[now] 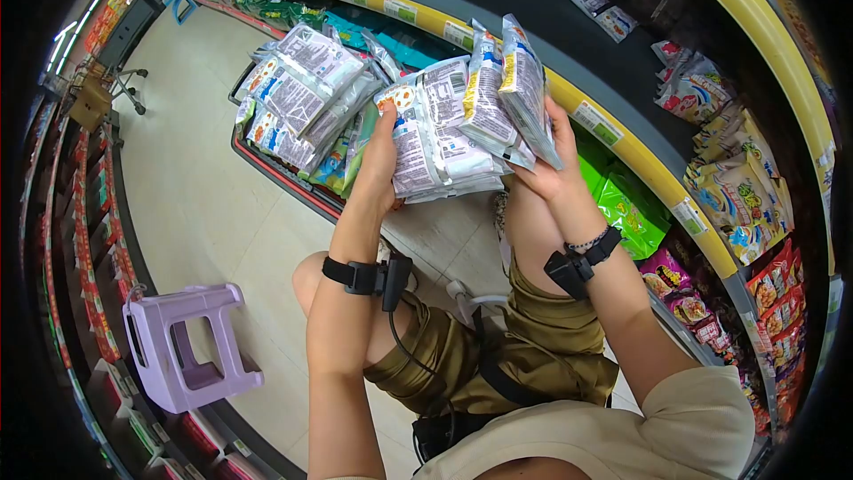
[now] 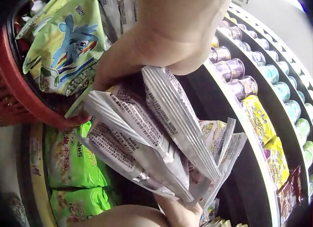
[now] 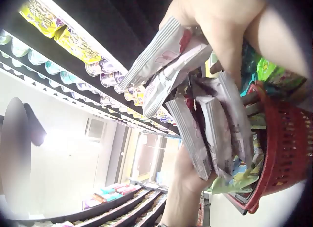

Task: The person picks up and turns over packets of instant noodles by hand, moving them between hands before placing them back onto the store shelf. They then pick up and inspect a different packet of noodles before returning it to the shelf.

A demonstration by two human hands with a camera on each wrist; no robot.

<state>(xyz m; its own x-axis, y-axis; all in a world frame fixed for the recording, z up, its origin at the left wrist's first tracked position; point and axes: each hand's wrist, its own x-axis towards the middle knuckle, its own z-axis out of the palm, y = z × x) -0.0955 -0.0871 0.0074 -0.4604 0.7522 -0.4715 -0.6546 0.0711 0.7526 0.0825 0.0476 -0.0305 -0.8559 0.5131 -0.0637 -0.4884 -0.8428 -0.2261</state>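
My left hand (image 1: 380, 156) grips a stack of silver-white snack packets (image 1: 435, 138) printed with small text, its thumb on the top face. At their right, my right hand (image 1: 558, 169) holds two more packets (image 1: 526, 93), which stand tilted on edge beside the stack. Both hands are in front of the yellow shelf edge. In the left wrist view, the crimped ends of several packets (image 2: 132, 124) fan out below the left hand. A red basket (image 3: 288, 143) next to the left hand is heaped with similar packets (image 1: 311, 80) and a green pony-printed bag (image 2: 71, 43).
A dark shelf with a yellow price rail (image 1: 604, 120) curves along the right, carrying some bags (image 1: 737, 187). Bright green noodle packs (image 1: 626, 209) lie on the level below. A lilac stool (image 1: 191, 302) stands on the tiled floor at left, near another shelf row.
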